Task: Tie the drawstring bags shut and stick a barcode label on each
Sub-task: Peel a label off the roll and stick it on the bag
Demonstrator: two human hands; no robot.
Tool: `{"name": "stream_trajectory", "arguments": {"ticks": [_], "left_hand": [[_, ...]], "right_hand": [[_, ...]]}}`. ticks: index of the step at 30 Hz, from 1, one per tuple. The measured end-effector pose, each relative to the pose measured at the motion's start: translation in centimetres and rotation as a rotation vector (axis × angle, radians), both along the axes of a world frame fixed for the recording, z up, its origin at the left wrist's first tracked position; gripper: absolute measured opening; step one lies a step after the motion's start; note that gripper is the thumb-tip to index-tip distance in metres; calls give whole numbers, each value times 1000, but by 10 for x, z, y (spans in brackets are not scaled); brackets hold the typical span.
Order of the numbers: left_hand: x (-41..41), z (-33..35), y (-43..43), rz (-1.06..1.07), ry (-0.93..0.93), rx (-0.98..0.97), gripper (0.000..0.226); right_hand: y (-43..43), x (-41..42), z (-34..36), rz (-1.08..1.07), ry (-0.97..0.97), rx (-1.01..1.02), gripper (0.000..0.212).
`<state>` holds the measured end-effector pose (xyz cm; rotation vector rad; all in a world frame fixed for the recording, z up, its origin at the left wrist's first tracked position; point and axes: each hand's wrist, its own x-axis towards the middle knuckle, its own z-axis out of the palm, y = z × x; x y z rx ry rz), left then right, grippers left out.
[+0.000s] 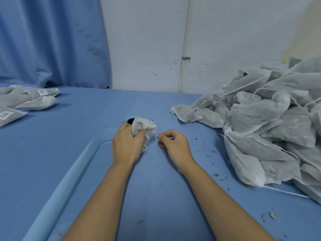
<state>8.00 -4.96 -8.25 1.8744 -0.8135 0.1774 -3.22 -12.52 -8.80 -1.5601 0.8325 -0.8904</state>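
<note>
My left hand (127,142) grips a white drawstring bag (145,126) at its gathered neck, at the middle of the blue table. The bag's thin cord loops out below my fingers. My right hand (173,141) rests on the cloth just right of the bag, fingers curled; whether they pinch the cord I cannot tell. A big heap of untied bags (271,122) lies at the right. At the far left lie a few bags with barcode labels (42,92) stuck on them.
A light-blue round object (129,119) with a dark centre shows just behind the held bag. Dried leaf crumbs (212,152) are scattered over the blue table cover (86,119). A raised fold in the cloth runs diagonally at the lower left. A blue curtain and white wall stand behind.
</note>
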Motion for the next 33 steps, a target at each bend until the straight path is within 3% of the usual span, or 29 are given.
{"name": "stream_trajectory", "arguments": {"ticks": [5, 9, 14, 16, 21, 26, 33], "left_hand": [[1, -2, 0, -94, 19, 67, 38], [2, -1, 1, -204, 162, -17, 24], [6, -2, 2, -94, 161, -107, 26], [8, -1, 2, -30, 215, -138, 29], [15, 5, 4, 49, 501, -289, 19], [17, 5, 2, 56, 488, -325, 20], [19, 4, -1, 75, 522, -352, 32]], "right_hand": [[-1, 0, -1, 8, 12, -13, 10], [-1, 0, -1, 13, 12, -19, 10], [-1, 2, 0, 9, -22, -34, 9], [-2, 6, 1, 12, 25, -153, 9], [-8, 23, 1, 83, 279, -463, 34], [-17, 45, 7, 243, 418, -626, 50], [-24, 55, 16, 329, 595, -772, 27]]}}
